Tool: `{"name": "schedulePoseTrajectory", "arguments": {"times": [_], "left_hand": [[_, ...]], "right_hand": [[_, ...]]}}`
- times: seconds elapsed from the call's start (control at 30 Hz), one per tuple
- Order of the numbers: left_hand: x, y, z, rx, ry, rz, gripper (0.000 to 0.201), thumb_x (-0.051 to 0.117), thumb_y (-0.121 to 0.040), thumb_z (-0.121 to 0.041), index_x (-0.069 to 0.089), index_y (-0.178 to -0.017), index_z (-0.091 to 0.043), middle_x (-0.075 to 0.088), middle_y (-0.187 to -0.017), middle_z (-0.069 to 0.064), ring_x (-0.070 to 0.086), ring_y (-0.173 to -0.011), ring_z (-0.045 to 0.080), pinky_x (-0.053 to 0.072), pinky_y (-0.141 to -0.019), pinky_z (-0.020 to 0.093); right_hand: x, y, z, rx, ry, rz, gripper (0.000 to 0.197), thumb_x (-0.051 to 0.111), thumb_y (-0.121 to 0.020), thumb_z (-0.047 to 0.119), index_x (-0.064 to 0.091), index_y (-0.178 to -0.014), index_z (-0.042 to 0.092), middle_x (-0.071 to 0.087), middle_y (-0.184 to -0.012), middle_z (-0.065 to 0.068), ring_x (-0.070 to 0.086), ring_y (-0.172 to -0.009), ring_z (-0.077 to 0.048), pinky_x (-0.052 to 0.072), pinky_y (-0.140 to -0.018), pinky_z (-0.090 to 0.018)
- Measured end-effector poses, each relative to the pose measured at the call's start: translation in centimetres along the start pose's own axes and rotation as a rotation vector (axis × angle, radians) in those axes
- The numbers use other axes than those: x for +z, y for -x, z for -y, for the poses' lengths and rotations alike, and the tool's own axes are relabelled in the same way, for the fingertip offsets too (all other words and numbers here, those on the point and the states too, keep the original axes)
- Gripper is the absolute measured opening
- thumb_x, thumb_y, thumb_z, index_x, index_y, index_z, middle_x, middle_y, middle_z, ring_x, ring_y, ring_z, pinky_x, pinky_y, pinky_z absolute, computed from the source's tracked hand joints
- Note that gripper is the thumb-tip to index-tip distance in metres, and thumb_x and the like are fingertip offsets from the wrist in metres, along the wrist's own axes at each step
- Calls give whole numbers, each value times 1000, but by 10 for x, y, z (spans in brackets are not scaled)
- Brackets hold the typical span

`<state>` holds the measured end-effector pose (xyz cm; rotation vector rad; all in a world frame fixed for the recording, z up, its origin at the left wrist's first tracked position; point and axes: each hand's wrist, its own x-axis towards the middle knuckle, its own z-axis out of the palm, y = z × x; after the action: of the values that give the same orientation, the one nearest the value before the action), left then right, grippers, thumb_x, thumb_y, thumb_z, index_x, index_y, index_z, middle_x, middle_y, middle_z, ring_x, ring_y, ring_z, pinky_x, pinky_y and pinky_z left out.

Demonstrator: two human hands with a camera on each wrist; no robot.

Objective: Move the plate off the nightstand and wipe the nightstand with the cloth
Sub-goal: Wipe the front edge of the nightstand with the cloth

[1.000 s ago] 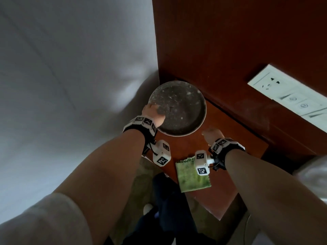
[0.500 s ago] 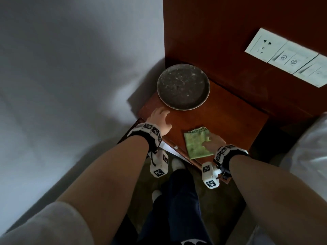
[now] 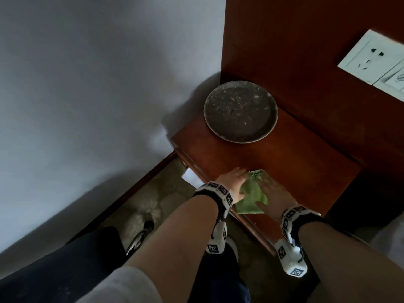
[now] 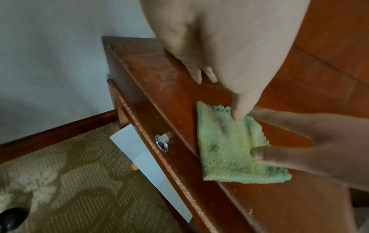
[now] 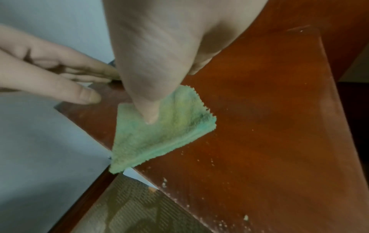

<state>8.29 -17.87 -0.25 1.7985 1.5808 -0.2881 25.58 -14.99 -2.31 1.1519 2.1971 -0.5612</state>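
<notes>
A round, dark, speckled plate (image 3: 240, 111) sits at the back left corner of the reddish wooden nightstand (image 3: 295, 160). A folded green cloth (image 3: 251, 194) lies at the front edge, one corner hanging over it. My right hand (image 3: 270, 189) lies flat on the cloth's right side, its thumb (image 5: 149, 113) pressing the pile. My left hand (image 3: 232, 179) rests beside the cloth on the left with straight fingers (image 4: 199, 75) on the wood. Its thumb tip touches the cloth's (image 4: 225, 141) far corner. Neither hand is near the plate.
A pale wall runs along the left. Behind the nightstand, a wooden panel carries a white socket plate (image 3: 371, 60). Crumbs (image 5: 199, 181) dot the front edge. A metal drawer knob (image 4: 162, 141) and a white sheet (image 4: 149, 157) show below, over patterned carpet (image 4: 69, 181).
My left hand left the plate's rim, came back to the front edge and slid right to the cloth. My right hand moved onto the cloth and flattened there. The plate has stayed put.
</notes>
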Motion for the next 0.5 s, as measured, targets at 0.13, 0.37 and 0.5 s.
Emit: {"name": "schedulePoseTrajectory", "arguments": {"times": [0.13, 0.37, 0.5], "left_hand": [[22, -13, 2, 12, -101, 77, 73, 47, -97, -32, 5, -153, -11, -4, -162, 2, -3, -150, 18, 6, -123, 33], [50, -24, 5, 26, -149, 45, 73, 45, -98, -33, 3, -153, -9, -8, -161, 5, -6, -150, 20, 5, -122, 34], [55, -23, 11, 27, -187, 15, 70, 40, -99, -36, 2, -153, -12, -9, -161, 3, -7, -149, 17, 0, -121, 34]], "right_hand": [[16, -13, -1, -37, 18, -8, 73, 30, -97, 48, -4, -151, 12, -12, -159, -6, -11, -147, -17, -3, -118, -31], [27, -20, -6, -54, -32, 3, 75, 29, -97, 49, -12, -150, 15, -18, -158, -1, -17, -145, -14, -5, -117, -29], [36, -23, -3, -47, 41, 29, 81, -11, -75, 63, -33, -135, 13, -35, -147, -2, -32, -133, -12, -14, -113, -32]]}}
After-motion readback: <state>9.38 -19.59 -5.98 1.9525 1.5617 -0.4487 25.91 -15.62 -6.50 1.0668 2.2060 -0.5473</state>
